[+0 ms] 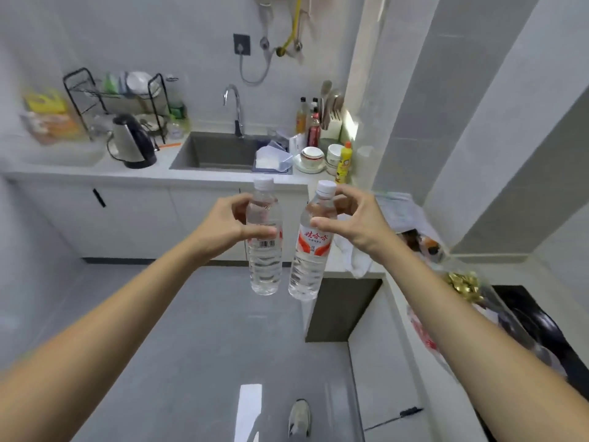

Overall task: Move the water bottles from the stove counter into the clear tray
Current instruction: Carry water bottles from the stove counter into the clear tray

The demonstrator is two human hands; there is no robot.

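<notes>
**Two bottles lifted, neither yet in a tray**

Two water bottles are off the stove counter point(376, 317) and in the air, one in each hand, held out over the grey floor between that counter on the right and the sink counter point(153, 173) ahead. I judge the pick-up done for this pair and the carry and set-down still to come. A clear tray point(273, 161) with something white in it sits at the sink's right edge, and this looks like the likely target, though blur keeps me from being sure. Whether more bottles wait by the black cooktop point(541, 333) I cannot tell; the clutter there is smeared.

Both forearms reach forward, nearly level, converging toward the middle of the view. The left hand point(223, 228) grips the left bottle point(265, 247) at its upper body, thumb across the front over the barcode label, fingers wrapped behind. The right hand point(353, 218) pinches the right bottle point(310, 250) near the shoulder, thumb on the front, fingers arched round the neck below the white cap. That bottle tilts slightly, its base swinging toward the other; the two bases hang just beside each other, apparently apart.
</notes>
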